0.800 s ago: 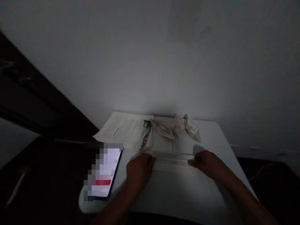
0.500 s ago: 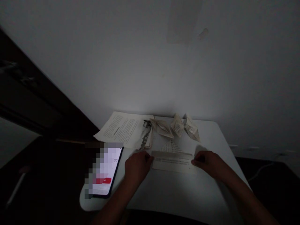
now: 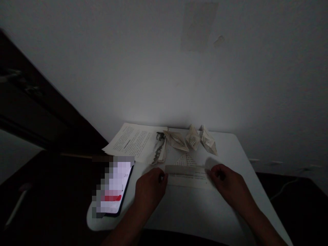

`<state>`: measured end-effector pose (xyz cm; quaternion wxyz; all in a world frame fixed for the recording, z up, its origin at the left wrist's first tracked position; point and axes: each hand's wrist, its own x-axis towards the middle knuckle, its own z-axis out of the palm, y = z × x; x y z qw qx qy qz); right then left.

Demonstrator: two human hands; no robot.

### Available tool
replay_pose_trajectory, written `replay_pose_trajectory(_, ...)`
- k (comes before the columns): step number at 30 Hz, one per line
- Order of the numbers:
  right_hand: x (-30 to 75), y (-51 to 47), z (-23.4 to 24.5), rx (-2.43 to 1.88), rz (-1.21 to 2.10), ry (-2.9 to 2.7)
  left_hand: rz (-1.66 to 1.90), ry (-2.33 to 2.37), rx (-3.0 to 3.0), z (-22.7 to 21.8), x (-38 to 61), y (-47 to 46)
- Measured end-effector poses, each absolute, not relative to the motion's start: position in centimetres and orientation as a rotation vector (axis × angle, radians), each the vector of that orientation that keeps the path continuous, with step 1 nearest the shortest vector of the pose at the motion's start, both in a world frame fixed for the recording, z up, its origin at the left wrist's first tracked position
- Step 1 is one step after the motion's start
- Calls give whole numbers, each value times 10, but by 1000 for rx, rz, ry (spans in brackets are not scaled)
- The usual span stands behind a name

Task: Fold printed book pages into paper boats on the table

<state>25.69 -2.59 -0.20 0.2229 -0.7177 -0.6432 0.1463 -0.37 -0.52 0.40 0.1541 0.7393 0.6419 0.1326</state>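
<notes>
A printed sheet of paper (image 3: 188, 180), partly folded, lies on the white table in front of me. Its far part has a triangular, peaked shape, and a strip runs across its near part. At the strip's left end, my left hand (image 3: 151, 184) pinches the paper between thumb and fingers. My right hand (image 3: 228, 181) pinches the opposite end. Just beyond stand three folded paper boats: the left boat (image 3: 177, 140), the middle boat (image 3: 193, 138) and the right boat (image 3: 208, 140).
An open book (image 3: 135, 140) with printed pages lies at the table's back left. Nearer, a lit phone (image 3: 119, 184) rests beside my left forearm. The white table (image 3: 194, 215) meets a pale wall (image 3: 153, 68) behind, and a dark door (image 3: 38, 89) stands at the left.
The strip's far edge is turned further toward me, covering more of the print. My right hand has shifted slightly left, with its wrist lower. The boats and book have not moved.
</notes>
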Motion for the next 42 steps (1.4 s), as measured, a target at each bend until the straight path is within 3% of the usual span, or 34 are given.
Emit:
replay_pose_trajectory(4,237,-44,-13,-1679,40,-2005,713,1508,2454,-13,8,-26)
replay_pose_trajectory(8,216,-49,-31,-1455,-101,-2263,710,1431,2648,-31,23,-35)
replay_pose_trajectory(16,206,-44,-48,-1505,-47,-2418,611,1499,2724,-42,18,-29)
replay_pose_trajectory(29,187,-53,-37,-1354,-63,-2319,728,1449,2691,-44,35,-43)
replay_pose_trajectory(42,188,-52,-58,-1407,2,-2126,736,1385,2586,-33,35,-39)
